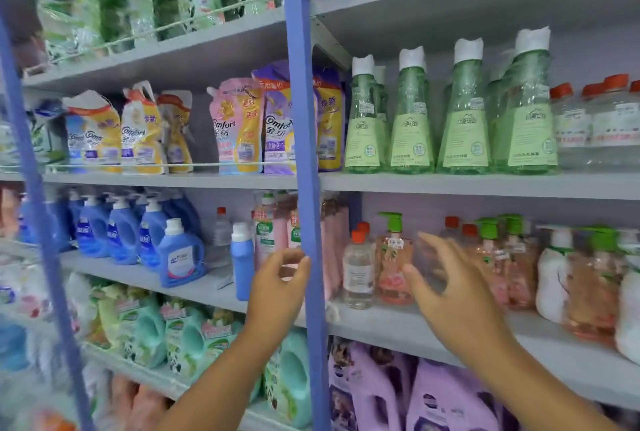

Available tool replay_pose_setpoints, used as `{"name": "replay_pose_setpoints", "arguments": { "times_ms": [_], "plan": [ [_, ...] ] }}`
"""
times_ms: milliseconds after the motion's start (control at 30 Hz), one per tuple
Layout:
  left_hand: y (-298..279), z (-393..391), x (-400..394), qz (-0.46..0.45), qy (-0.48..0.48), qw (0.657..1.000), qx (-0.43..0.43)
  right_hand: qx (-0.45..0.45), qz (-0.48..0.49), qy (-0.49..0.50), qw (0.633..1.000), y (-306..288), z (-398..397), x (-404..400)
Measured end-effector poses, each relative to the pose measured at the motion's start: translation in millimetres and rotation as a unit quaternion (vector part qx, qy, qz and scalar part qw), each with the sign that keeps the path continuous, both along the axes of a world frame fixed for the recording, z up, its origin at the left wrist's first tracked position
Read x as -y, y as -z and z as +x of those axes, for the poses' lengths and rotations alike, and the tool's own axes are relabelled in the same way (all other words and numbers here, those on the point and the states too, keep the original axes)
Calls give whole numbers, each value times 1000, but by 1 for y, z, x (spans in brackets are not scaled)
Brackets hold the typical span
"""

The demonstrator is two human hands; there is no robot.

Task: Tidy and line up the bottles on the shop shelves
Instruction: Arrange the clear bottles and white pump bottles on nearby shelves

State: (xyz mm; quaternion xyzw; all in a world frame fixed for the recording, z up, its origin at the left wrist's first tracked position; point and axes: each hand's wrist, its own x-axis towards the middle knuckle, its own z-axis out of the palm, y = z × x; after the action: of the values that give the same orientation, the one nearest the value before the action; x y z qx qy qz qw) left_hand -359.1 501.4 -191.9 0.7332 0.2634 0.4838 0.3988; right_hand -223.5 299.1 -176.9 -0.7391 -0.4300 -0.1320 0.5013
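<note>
Both my hands are raised in front of the middle shelf (408, 330). My left hand (277, 286) hovers with loosely curled fingers just left of the blue upright post (310, 222), near pink bottles (273, 233) and a slim blue bottle (242, 259); it holds nothing. My right hand (450, 288) is spread, fingers relaxed, in front of a pink pump bottle with a green top (393, 257) and a clear bottle with an orange cap (358, 269); it touches neither. More pink pump bottles (502, 257) stand to the right.
Blue detergent jugs (121, 233) fill the left of the middle shelf. Tall green bottles (464, 118) and clear orange-capped bottles (595, 122) stand on the shelf above, beside Comfort refill pouches (239, 129). Purple jugs (443, 399) and teal jugs (187, 337) sit below.
</note>
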Motion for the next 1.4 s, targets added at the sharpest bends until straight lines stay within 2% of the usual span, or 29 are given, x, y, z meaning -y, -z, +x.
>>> {"name": "replay_pose_setpoints", "arguments": {
  "times_ms": [133,267,400,500,600,767,900,967,1100,1233,1300,1400],
  "plan": [
    [30,-30,-104,-47,-85,995,-2,-51,-43,-112,991,35,-60,-93],
    [57,-36,-205,-69,-84,993,-45,-80,-113,-123,983,62,-93,-209],
    [80,-25,-277,-73,15,992,-101,-194,-106,-70,973,75,-95,-307],
    [96,-17,-310,-56,83,981,-168,-208,-72,-14,975,75,-94,-358],
    [108,-16,-328,-40,140,978,-150,-205,-35,19,978,73,-93,-394],
    [98,-27,-358,-23,243,955,-168,-191,2,74,979,73,-100,-413],
    [74,-15,-399,-63,153,982,-90,-209,3,101,973,81,-102,-406],
    [58,3,-412,-89,133,984,-73,-218,3,104,970,85,-102,-407],
    [40,50,-436,-107,117,979,-130,-217,0,127,968,88,-99,-413],
    [45,90,-456,-94,132,977,-140,-221,-17,128,967,86,-94,-416],
    [53,101,-458,-99,141,976,-134,-188,12,153,970,82,-98,-414],
    [55,97,-454,-86,132,982,-99,-27,80,181,980,59,-115,-409]
  ]
}}
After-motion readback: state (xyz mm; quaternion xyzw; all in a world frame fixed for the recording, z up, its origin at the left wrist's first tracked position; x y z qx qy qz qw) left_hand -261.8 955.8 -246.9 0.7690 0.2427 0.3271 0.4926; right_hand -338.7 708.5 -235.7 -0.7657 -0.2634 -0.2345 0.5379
